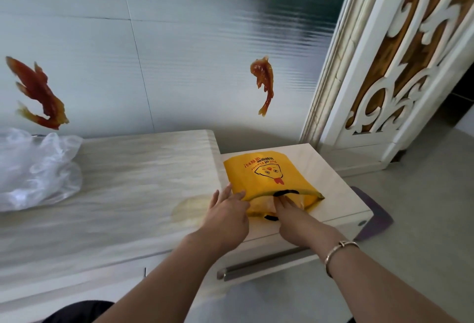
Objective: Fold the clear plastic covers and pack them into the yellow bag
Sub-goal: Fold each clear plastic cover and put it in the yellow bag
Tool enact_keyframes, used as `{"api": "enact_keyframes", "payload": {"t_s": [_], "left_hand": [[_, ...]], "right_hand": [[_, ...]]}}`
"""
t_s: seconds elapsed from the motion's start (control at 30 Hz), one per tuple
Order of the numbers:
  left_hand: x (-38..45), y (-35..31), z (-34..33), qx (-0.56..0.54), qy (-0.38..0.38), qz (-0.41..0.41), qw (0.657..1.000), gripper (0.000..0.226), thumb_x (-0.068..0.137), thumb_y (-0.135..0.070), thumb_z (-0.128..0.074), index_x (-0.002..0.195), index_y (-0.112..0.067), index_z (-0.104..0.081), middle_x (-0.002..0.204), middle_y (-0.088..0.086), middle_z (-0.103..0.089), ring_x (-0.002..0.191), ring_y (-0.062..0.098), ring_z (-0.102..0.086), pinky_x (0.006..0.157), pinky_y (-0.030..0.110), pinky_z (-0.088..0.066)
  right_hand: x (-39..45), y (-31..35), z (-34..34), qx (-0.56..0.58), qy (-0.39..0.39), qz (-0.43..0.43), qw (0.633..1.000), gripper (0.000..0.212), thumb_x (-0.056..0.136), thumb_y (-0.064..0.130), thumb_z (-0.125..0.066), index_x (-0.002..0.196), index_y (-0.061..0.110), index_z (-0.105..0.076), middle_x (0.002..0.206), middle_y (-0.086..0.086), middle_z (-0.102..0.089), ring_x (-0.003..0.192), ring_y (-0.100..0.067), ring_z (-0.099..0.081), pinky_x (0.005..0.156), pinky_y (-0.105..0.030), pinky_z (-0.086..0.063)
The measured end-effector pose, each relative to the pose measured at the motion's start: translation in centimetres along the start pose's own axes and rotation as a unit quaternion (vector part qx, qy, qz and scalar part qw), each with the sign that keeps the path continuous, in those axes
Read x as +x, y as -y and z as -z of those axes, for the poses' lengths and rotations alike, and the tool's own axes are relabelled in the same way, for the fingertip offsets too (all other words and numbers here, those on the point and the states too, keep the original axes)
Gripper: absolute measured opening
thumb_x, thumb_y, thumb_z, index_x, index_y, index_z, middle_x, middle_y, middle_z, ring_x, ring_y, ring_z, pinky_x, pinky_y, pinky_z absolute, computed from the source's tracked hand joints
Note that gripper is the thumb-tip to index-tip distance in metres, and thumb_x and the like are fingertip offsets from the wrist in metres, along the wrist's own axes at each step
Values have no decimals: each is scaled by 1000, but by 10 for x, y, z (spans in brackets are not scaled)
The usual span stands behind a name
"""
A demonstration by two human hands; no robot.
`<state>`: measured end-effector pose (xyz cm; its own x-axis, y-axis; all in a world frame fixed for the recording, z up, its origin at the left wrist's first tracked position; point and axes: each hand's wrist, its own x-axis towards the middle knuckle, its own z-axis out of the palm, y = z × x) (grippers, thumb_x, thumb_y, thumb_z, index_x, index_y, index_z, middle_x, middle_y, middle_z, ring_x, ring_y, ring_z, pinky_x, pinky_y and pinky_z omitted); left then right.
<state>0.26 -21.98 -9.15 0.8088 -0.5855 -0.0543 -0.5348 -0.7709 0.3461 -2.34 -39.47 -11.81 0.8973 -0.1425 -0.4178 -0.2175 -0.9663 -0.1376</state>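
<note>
The yellow bag (266, 176) is lying flat on the lower counter (333, 194) at center right of the frame, mouth facing the person. The left hand (225, 209) is pinching the bag's top edge up, while the right hand (289, 209) is reaching inside, fingers straight, pressing on a clear plastic cover (261, 204). More crumpled plastic covers (36, 168) are sitting far left.
</note>
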Motion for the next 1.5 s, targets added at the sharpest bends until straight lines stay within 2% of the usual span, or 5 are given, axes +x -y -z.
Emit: {"api": "enact_keyframes", "payload": {"t_s": [0.27, 0.47, 0.9, 1.3, 1.5], "left_hand": [[-30, 12, 16, -30, -18, 8, 999, 40, 100, -21, -34, 137, -27, -48, 157, -7, -23, 148, 19, 2, 120, 41, 3], [-48, 34, 35, -54, -80, 37, 995, 40, 97, -16, -39, 133, -27, -52, 154, -7, -31, 148, 17, -7, 120, 38, -6], [-111, 147, 104, -29, -255, 247, 934, 37, 88, -5, -45, 117, -21, -62, 128, -7, -51, 119, 19, -39, 99, 26, -30], [-130, 227, 125, -54, -121, 388, 912, 42, 85, -6, -44, 125, -9, -53, 140, 6, -43, 130, 30, -31, 107, 38, -34], [-119, 230, 132, -110, -306, 326, 888, 38, 86, 1, -44, 119, -7, -60, 127, 5, -56, 121, 22, -48, 98, 29, -41]], "right_hand": [[-57, 14, 23, 14, 44, -5, 999, 69, 95, -3, -29, 154, 14, 3, 160, -10, -13, 125, -21, -44, 77, -20, -43], [-67, 50, 39, 47, -30, 51, 997, 52, 94, 7, -37, 142, 27, -36, 130, -3, -52, 97, -17, -56, 83, -31, -49], [-5, 239, 41, 203, -148, 286, 925, 50, 85, -7, -37, 119, 22, -61, 134, 2, -50, 117, -11, -51, 88, -21, -43], [36, 352, 3, 573, 40, 245, 781, 43, 84, -7, -49, 119, 14, -63, 122, -3, -62, 113, -18, -57, 88, -21, -44], [39, 346, 11, 567, 62, 243, 784, 44, 89, -3, -45, 129, 13, -56, 116, 11, -58, 108, -3, -50, 92, -17, -35]]}}
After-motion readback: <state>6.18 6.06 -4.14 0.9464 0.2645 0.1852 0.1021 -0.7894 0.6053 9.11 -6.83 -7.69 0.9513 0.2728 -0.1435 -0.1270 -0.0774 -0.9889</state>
